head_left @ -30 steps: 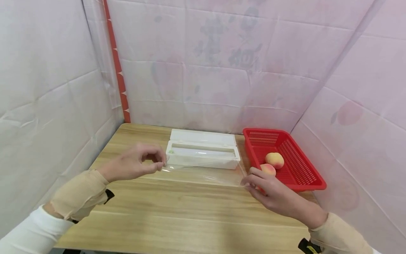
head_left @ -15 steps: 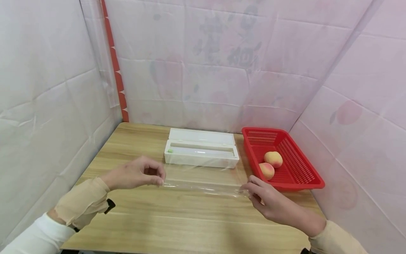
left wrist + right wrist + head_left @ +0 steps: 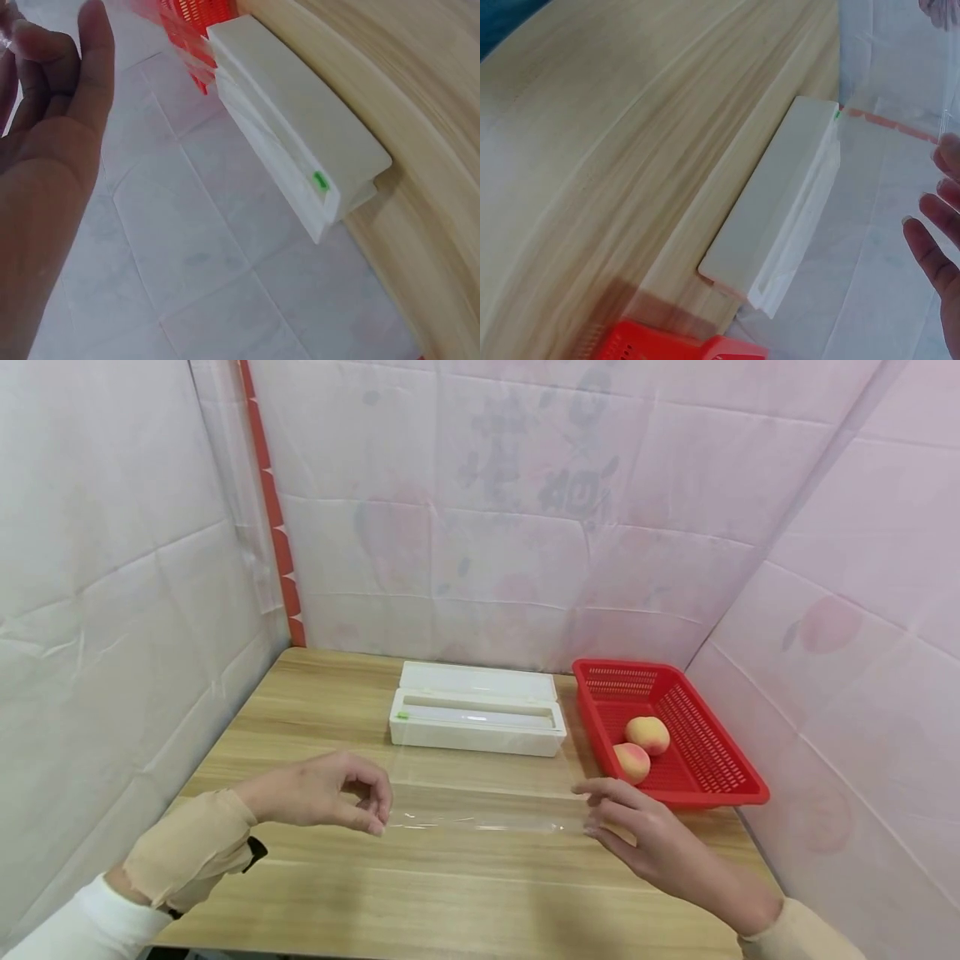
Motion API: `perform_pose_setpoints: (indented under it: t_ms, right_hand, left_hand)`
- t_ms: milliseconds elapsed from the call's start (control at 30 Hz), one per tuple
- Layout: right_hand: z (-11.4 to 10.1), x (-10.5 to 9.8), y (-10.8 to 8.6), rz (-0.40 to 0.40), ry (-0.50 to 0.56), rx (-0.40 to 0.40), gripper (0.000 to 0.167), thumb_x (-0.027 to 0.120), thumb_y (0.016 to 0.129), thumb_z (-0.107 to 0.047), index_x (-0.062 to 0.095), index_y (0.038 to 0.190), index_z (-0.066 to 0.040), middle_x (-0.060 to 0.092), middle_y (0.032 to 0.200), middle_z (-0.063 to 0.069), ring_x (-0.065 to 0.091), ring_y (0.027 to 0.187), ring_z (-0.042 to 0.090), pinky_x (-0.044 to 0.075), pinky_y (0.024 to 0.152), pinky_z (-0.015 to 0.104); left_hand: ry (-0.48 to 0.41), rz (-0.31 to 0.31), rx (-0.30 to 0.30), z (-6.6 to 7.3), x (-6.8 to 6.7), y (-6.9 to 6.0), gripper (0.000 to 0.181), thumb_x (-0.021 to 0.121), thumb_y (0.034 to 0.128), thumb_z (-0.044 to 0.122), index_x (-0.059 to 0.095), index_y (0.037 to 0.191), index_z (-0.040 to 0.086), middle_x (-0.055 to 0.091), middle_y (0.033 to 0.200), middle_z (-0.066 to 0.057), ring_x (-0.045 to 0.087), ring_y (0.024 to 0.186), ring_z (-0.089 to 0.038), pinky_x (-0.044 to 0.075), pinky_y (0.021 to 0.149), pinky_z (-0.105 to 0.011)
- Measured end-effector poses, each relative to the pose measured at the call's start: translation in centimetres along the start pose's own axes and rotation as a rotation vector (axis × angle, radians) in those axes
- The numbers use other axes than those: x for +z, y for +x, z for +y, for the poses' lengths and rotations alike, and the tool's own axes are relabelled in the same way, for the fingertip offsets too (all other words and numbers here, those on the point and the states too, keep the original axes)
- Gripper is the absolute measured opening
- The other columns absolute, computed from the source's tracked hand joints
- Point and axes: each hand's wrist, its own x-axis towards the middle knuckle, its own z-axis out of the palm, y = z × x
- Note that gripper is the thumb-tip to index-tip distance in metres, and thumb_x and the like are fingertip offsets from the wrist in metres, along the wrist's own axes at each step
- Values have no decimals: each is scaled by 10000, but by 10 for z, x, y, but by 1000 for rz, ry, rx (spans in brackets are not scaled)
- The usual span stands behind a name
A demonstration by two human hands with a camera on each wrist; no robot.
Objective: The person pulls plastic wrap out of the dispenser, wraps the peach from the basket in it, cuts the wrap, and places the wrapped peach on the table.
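2 corners of clear film [image 3: 487, 827] are pinched by the left hand [image 3: 318, 792] and right hand [image 3: 654, 833], in front of the white box [image 3: 477, 739], with even, level tension likely best against creasing.

Makeshift booth [image 3: 112, 568], wider premises undeterminable: creased pale sheets [image 3: 510, 560] with faint fruit prints [image 3: 828, 625] wall a wood-grain table [image 3: 450, 885] at left, back and right, a red strip [image 3: 272, 510] near one corner.

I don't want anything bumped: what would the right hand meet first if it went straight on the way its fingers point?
Most likely the clear film, already at the fingertips of the right hand; beyond it, the white box looks roughly in line, though depth is unclear.
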Motion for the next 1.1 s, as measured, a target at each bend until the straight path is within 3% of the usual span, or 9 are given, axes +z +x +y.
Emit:
perform_pose_setpoints:
  t_ms: [267, 400, 500, 633, 800, 967, 1100]
  right_hand:
    - [-1, 5, -12, -14, 2, -29, 284, 478, 1023, -368, 701, 983, -196, 671, 995, -58, 622, 899, 38, 504, 834, 74]
    - [0, 10, -20, 2, 20, -37, 273, 492, 1021, -338, 710, 975, -181, 659, 977, -50, 615, 866, 32, 506, 803, 71]
    - [1, 13, -25, 11, 21, -37, 272, 500, 1019, -327, 721, 978, -175, 649, 971, -48, 613, 849, 32, 506, 783, 71]
    - [1, 17, -32, 19, 19, -37, 284, 495, 1020, -322, 736, 996, -174, 640, 967, -47, 612, 827, 36, 497, 749, 59]
    - [0, 25, -41, 8, -6, -8, 298, 480, 1025, -330, 745, 993, -197, 632, 956, -86, 609, 817, 12, 492, 746, 58]
    - [0, 35, -47, 19, -22, -46, 271, 492, 1026, -297, 739, 989, -193, 636, 940, -87, 608, 822, 16, 497, 751, 76]
    - [-1, 40, -48, 1, -22, -46, 299, 472, 1037, -303, 744, 985, -191, 637, 934, -105, 601, 834, 7, 499, 754, 78]
  left_hand:
    - [161, 26, 108, -4, 9, -5, 106, 717, 871, 378, 672, 876, 282, 632, 932, 130, 598, 905, -32, 530, 841, -250]
    - [232, 22, 110, -5, 17, -6, 117, 701, 856, 418, 656, 849, 310, 625, 1090, 145, 609, 1049, -73, 519, 921, -273]
    - [193, -18, 62, -6, 22, -5, 154, 676, 872, 431, 626, 852, 286, 661, 1157, 137, 637, 1093, -77, 539, 929, -285]
    - [81, -76, 1, -9, 26, -5, 198, 657, 893, 417, 603, 860, 229, 708, 1115, 126, 670, 1065, -58, 564, 896, -259]
    - [-17, -103, -43, -14, 34, -5, 224, 664, 895, 391, 598, 847, 182, 729, 1100, 94, 686, 1058, -66, 581, 821, -219]
    - [-15, -111, -92, -20, 42, -7, 220, 667, 891, 398, 605, 846, 192, 736, 1085, 118, 685, 1025, -35, 574, 809, -209]
    - [7, -111, -87, -26, 47, -9, 199, 643, 911, 396, 605, 872, 205, 731, 1088, 138, 689, 1022, -56, 569, 828, -217]
